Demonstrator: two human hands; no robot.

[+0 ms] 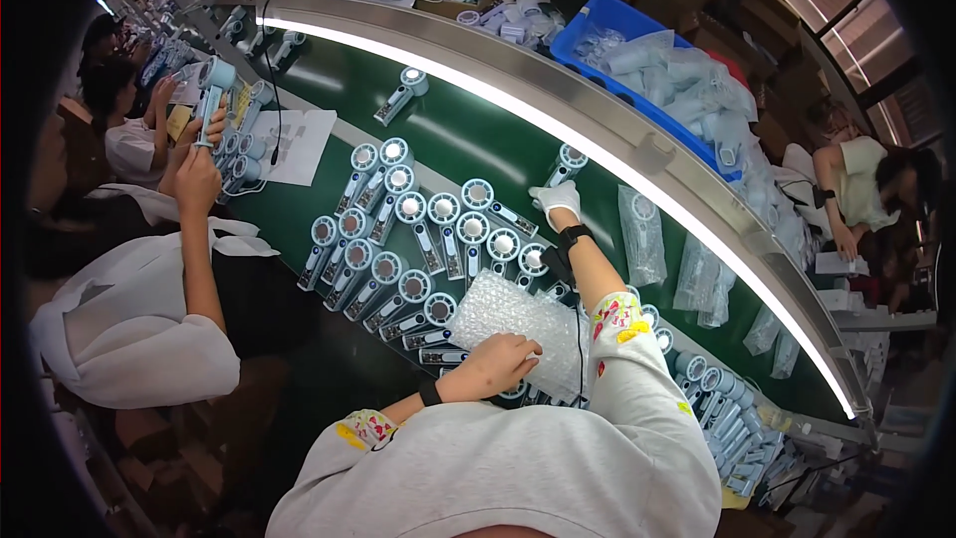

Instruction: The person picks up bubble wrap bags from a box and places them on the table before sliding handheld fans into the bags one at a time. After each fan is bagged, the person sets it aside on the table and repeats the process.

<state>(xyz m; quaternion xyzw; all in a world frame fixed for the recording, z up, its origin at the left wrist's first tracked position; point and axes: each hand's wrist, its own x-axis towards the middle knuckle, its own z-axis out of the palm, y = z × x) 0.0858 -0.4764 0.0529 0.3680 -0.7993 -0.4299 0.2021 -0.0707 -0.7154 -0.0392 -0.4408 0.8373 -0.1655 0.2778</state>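
Observation:
My right hand (pixel 558 201), in a white glove, reaches far forward over the green work surface. Its fingers close around the handle of a light-blue handheld fan (pixel 572 156), whose round head points away from me. My left hand (pixel 495 364) is bare and lies close to my body, its fingers bent together on the lower edge of a bubble wrap bag (pixel 513 321). That bag covers part of several fans beneath it. Rows of similar handheld fans (pixel 410 207) lie to the left and ahead, handles toward me, with small parts visible in the handles.
A curved light bar (pixel 558 120) arches over the green belt (pixel 478 134). Fans in clear bags (pixel 642 234) lie on its right part. Beyond stands a blue bin (pixel 597 15) of bagged items. At left a co-worker's hands (pixel 199 174) hold a fan. More fans crowd the lower right.

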